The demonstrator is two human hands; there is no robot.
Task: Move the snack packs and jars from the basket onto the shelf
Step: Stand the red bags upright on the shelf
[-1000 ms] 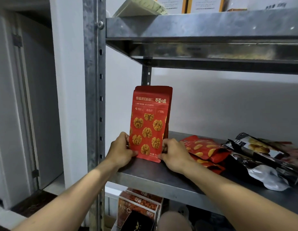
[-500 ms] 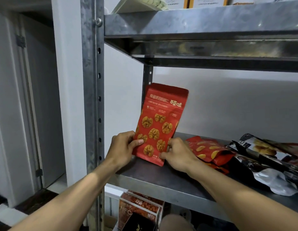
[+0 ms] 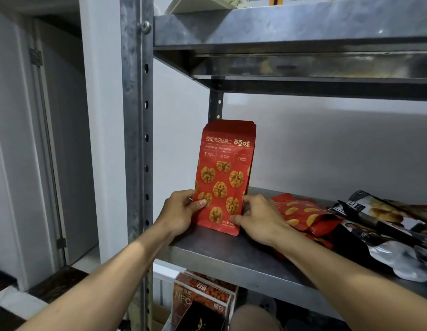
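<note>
Red walnut snack pack [image 3: 223, 177] upright on metal shelf [image 3: 231, 261]. Left hand [image 3: 181, 215] and right hand [image 3: 260, 219] pinch its lower edges.

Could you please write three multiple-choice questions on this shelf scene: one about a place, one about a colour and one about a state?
1. Where does the walnut pack stand?
A. left end of the shelf
B. floor
C. in a basket
2. What colour is it?
A. black
B. red
C. green
3. What holds it?
A. left hand and right hand
B. left hand only
C. nothing
Key: 1 A, its base rests there. 2 B, red with printed walnuts. 3 A, both pinch its lower corners.
</note>
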